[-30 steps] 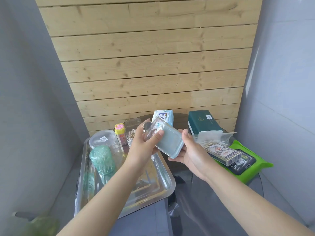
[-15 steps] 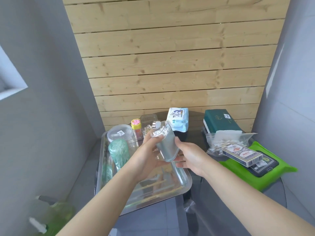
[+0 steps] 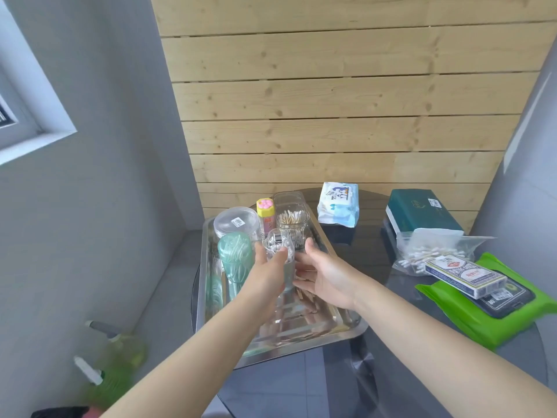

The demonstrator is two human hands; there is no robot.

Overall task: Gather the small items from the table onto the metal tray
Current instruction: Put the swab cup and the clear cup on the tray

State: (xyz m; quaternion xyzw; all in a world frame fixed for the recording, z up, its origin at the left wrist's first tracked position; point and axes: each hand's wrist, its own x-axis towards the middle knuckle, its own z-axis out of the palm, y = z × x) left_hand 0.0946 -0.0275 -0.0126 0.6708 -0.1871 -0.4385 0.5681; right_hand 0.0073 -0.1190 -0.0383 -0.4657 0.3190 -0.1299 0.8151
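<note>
The metal tray (image 3: pixel 351 328) lies at the left of the dark round table (image 3: pixel 364 251). My left hand (image 3: pixel 268 271) grips a clear box of cotton swabs (image 3: pixel 278 248), held upright over the tray's middle. Beside the box, my right hand (image 3: pixel 324 274) touches its right side with fingers spread. Standing in the tray are a green swab container (image 3: pixel 235 257), a round clear tub (image 3: pixel 236 223), a yellow toothpick holder (image 3: pixel 265 217) and a clear open swab box (image 3: pixel 292 220). Loose wooden sticks lie on the tray floor.
On the table right of the tray are a blue-white tissue pack (image 3: pixel 339 203), a dark green box (image 3: pixel 419 211), a zip bag of swabs (image 3: pixel 431 251), a card pack (image 3: pixel 465 274) and a green wipes pack (image 3: pixel 494 309). Spray bottles (image 3: pixel 114 363) stand on the floor at left.
Both hands have carried the clear swab box left from above the tray's right edge to over the tray's middle, turning it upright. My view has swung left.
</note>
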